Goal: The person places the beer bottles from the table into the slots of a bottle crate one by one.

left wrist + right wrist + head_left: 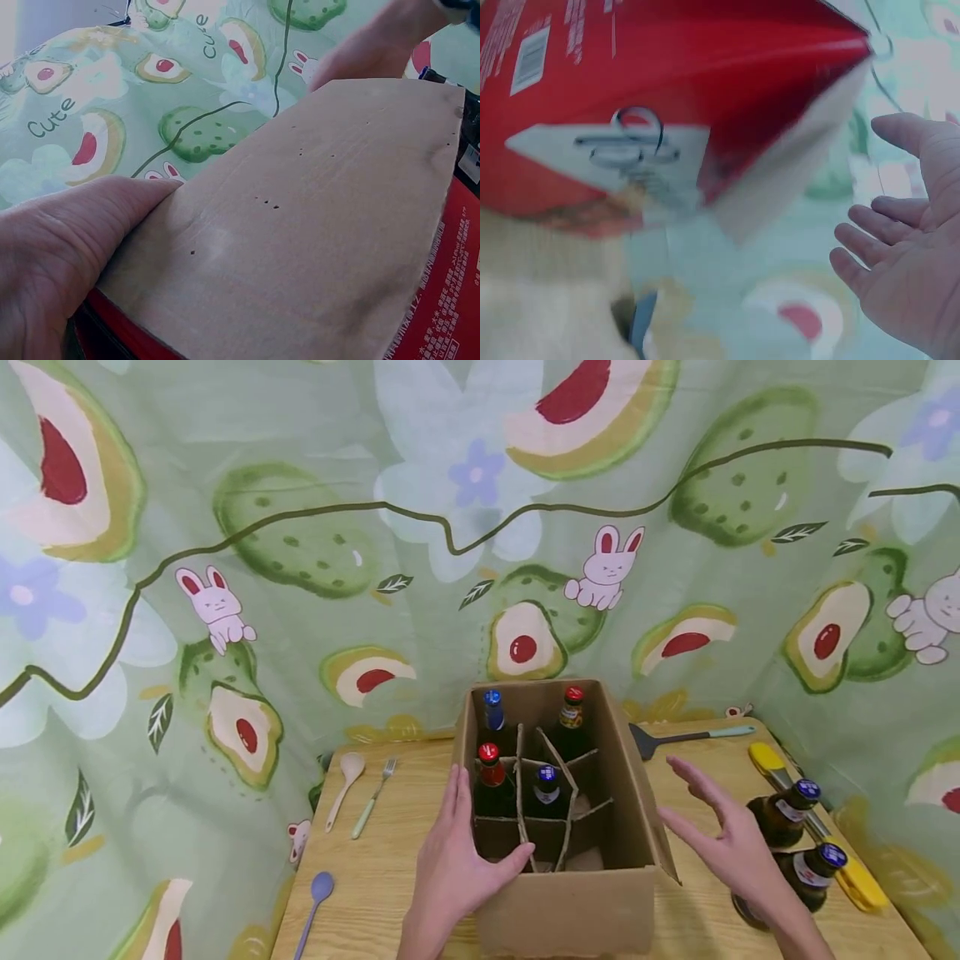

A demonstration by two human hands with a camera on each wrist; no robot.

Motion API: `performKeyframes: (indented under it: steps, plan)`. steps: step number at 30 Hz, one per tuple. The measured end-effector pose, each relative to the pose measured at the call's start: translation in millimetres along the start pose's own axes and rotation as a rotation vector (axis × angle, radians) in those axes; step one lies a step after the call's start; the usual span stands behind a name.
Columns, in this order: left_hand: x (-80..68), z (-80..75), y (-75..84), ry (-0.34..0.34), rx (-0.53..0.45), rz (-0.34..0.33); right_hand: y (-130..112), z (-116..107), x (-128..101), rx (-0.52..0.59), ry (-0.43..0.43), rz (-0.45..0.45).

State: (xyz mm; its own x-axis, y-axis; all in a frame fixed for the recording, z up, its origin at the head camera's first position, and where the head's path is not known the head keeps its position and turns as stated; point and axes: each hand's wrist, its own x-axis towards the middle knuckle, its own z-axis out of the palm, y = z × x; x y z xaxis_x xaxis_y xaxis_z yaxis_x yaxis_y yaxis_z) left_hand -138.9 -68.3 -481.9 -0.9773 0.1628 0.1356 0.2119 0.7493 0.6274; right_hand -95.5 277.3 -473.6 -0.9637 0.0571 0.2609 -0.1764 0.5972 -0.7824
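Observation:
An open cardboard box (566, 914) with dividers stands on the table, several capped bottles in its compartments. Two have red caps, including the near-left bottle (491, 768); two have blue caps, one being the middle bottle (547, 789). My left hand (457, 868) holds the box's near-left corner, fingers along the outer left wall and thumb over the rim. In the left wrist view a cardboard flap (300, 217) hides part of that hand. Spread fingers mark my right hand (723, 835), apart from the box's right side and holding nothing. The right wrist view shows the box's red printed outside (705, 82).
Right of the box stand two blue-capped brown bottles (783, 814), partly behind my right forearm. A yellow-ended utensil (858, 877) and a dark spatula (675, 739) lie nearby. On the left are a pale spoon (349, 768), a fork (375, 797) and a blue spoon (321, 887).

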Motion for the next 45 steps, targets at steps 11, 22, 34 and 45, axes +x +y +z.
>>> performKeyframes:
  steps: [11, 22, 34, 45]
  plan:
    - [-1.5, -2.5, -1.9, -0.002, 0.002, -0.028, 51.5, -31.6, -53.2, -0.111, 0.601, 0.396]
    - [-2.5, -1.6, -2.7, 0.000, -0.006, -0.031, 96.2, -35.3, -80.4, -0.062, 0.699, 0.681]
    - [-0.7, -0.5, 0.3, -0.004, -0.018, -0.009, 106.9, -30.1, -75.4, 0.103, 0.818, 0.537]
    - [0.0, -0.9, 0.0, -0.020, -0.022, -0.020, 100.1, -27.1, -73.8, 0.179, 0.947, 0.455]
